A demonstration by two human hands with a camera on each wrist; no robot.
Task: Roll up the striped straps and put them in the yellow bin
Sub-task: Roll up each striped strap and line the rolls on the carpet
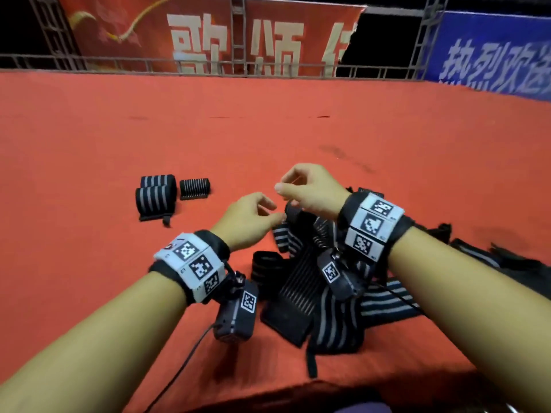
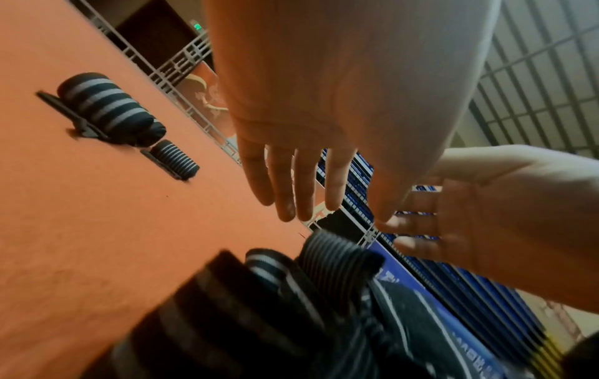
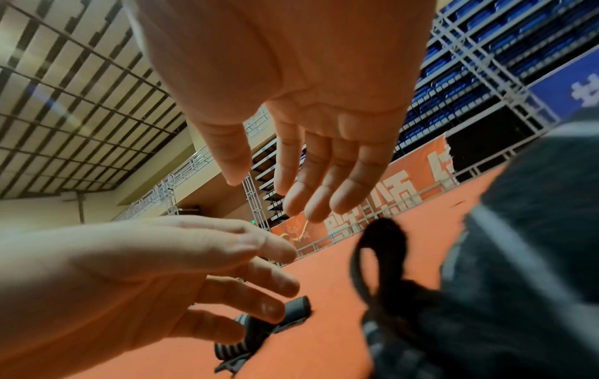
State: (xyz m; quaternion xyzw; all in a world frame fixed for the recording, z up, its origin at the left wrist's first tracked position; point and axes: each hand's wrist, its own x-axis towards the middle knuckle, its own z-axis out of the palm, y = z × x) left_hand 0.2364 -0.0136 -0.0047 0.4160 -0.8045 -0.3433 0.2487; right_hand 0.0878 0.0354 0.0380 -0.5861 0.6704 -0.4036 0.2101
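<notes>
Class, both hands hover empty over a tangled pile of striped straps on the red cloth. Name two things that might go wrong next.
1. The loose straps overlap in a heap, so lifting one may drag others along or off the near table edge.
2. No yellow bin shows in any view; the rolled straps lie on the cloth beyond the left hand and may unroll while they wait. The right hand holds nothing either.

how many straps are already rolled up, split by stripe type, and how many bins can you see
Wide-striped rolls: 2
Thin-striped roll: 1
Yellow bins: 0 in view
Total rolled: 3
The loose pile of straps under the hands is too tangled to count.
</notes>
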